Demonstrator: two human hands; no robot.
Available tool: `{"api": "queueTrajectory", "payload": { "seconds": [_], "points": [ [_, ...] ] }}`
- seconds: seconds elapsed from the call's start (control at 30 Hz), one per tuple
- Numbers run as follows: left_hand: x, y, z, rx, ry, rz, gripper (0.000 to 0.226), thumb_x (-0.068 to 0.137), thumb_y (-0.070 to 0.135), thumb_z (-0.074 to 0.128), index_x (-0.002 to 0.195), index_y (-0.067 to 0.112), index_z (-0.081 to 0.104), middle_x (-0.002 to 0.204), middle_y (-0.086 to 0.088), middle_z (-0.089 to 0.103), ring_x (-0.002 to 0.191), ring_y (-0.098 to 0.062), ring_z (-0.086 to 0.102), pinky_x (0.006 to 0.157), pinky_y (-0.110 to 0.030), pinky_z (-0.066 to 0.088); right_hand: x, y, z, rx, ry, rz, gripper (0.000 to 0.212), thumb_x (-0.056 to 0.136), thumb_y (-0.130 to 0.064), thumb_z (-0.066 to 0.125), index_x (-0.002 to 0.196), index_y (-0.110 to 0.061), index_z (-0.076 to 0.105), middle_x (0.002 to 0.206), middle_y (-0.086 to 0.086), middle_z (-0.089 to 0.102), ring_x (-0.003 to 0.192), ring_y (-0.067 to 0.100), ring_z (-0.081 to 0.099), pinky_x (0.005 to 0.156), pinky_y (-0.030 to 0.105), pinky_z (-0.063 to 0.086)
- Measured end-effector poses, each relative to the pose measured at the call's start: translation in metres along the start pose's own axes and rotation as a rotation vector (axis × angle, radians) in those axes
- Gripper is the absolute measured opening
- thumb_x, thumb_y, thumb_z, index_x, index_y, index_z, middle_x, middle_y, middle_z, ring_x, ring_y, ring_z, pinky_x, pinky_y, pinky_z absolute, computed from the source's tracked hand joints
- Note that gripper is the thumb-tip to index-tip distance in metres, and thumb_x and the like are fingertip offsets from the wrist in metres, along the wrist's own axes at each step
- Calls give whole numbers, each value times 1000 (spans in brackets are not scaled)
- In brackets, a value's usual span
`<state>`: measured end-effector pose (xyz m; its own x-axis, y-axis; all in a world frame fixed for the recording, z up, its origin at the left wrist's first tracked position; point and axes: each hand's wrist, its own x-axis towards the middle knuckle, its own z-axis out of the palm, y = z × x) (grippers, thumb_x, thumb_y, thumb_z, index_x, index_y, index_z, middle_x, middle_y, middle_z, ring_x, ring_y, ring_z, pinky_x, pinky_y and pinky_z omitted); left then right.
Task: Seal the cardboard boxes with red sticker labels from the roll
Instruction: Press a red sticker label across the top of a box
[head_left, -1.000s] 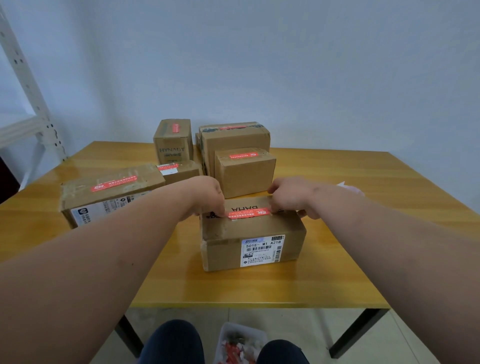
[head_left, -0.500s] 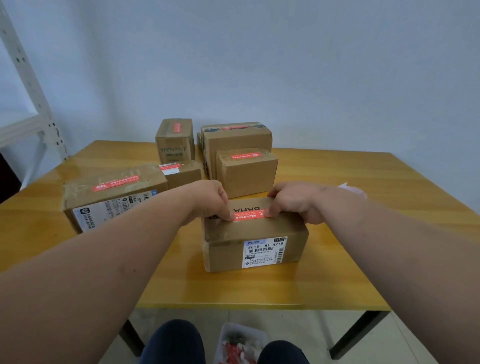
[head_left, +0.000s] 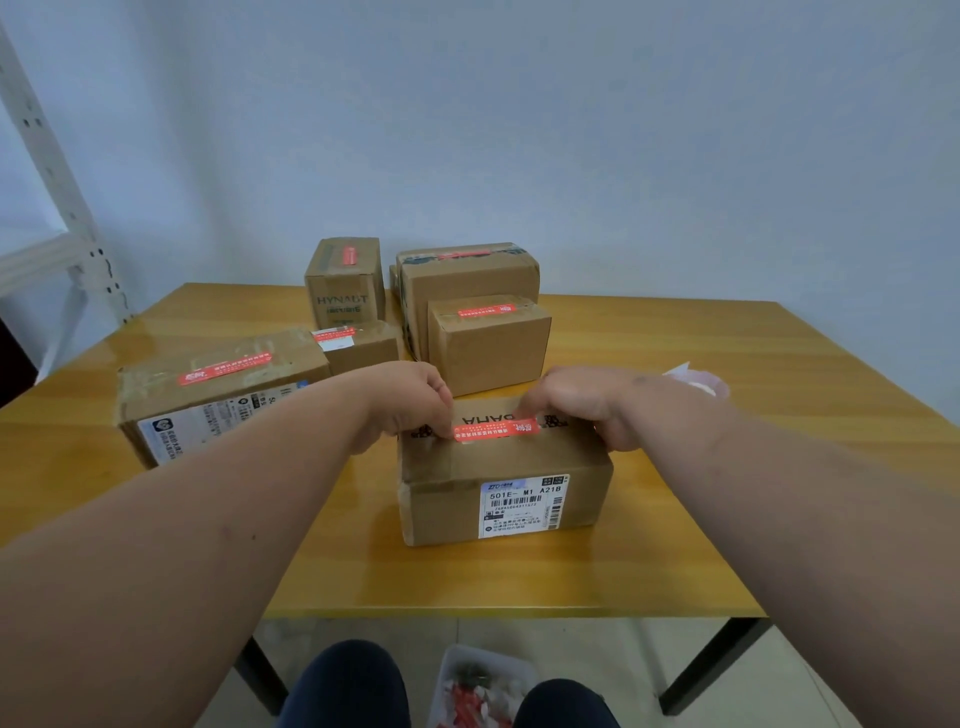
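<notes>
Your glossy yellow wooden table (head_left: 675, 519) carries everything, with a cluster of brown cardboard boxes gathered toward its far side and left. Largest among them is the long flat carton (head_left: 208, 395) on your left, already wearing a red strip across its top; behind it stand the tall narrow box printed HYNAUT (head_left: 344, 280), the big box at the back (head_left: 467, 275), the squat cube in front of it (head_left: 491, 345) and a low box (head_left: 363, 345), each showing a red label, so they read as finished and pushed clear. The box you are working on, the brown carton with a white shipping label on its near face (head_left: 504, 483), sits alone nearest you, probably pulled close for reach. Your left hand (head_left: 410, 402) is curled, fingertips pressing the left end of the red sticker label (head_left: 496, 430); your right hand (head_left: 587, 402) is likewise curled, pressing the right end. Neither grips anything; both bear down, likely to bond the strip across the flap seam. What may be the roll shows pale behind your right wrist (head_left: 696, 382), too hidden to be sure.
</notes>
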<state>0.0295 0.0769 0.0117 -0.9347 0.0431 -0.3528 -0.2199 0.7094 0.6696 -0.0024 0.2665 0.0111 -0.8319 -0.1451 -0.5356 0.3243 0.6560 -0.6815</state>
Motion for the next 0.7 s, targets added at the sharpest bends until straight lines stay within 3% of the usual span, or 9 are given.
{"api": "queueTrajectory", "payload": {
  "seconds": [0.07,0.23,0.37,0.43,0.57,0.63,0.7],
  "points": [
    [1,2,5,20,34,19,20,84,15,73,99,17,61,101,-4,61,94,-18,54,81,-32,45,6,0,3,-28,62,-30,38,85,-26,71,117,-18,53,115,11,60,106,30,59,100,45,47],
    [4,-2,2,-17,43,6,23,83,12,73,102,18,61,104,-4,60,97,-19,54,91,-36,46,7,2,-4,-17,71,-19,29,92,-13,58,121,-13,57,115,17,59,110,31,57,100,46,47],
    [5,-3,5,6,57,8,28,79,30,78,100,19,62,102,-4,64,99,-21,56,94,-41,48,6,3,0,26,37,-11,37,84,-22,70,118,-16,56,111,13,64,102,29,62,94,41,50],
    [5,-2,7,18,59,14,29,78,26,80,99,20,60,101,-2,62,97,-19,55,91,-38,48,8,4,1,7,38,-33,44,81,-20,74,120,-18,52,116,13,62,106,31,60,97,45,49],
    [3,-5,1,-12,38,10,29,79,12,77,103,20,61,107,-4,59,100,-20,54,89,-35,48,5,7,-5,20,23,-37,33,89,-8,63,121,-13,56,116,16,61,109,31,59,100,46,48],
    [3,-6,-1,-9,22,7,26,81,14,76,101,20,61,108,-5,61,102,-21,54,92,-37,48,2,7,-6,16,-14,-19,38,85,-13,68,121,-14,56,115,14,62,108,30,59,100,45,48],
    [2,-5,2,4,14,12,27,81,17,77,101,20,60,105,-3,61,99,-19,54,85,-32,47,1,6,-4,-18,-28,-20,49,76,-17,78,119,-16,54,115,12,61,106,30,60,99,45,48]
  ]
}}
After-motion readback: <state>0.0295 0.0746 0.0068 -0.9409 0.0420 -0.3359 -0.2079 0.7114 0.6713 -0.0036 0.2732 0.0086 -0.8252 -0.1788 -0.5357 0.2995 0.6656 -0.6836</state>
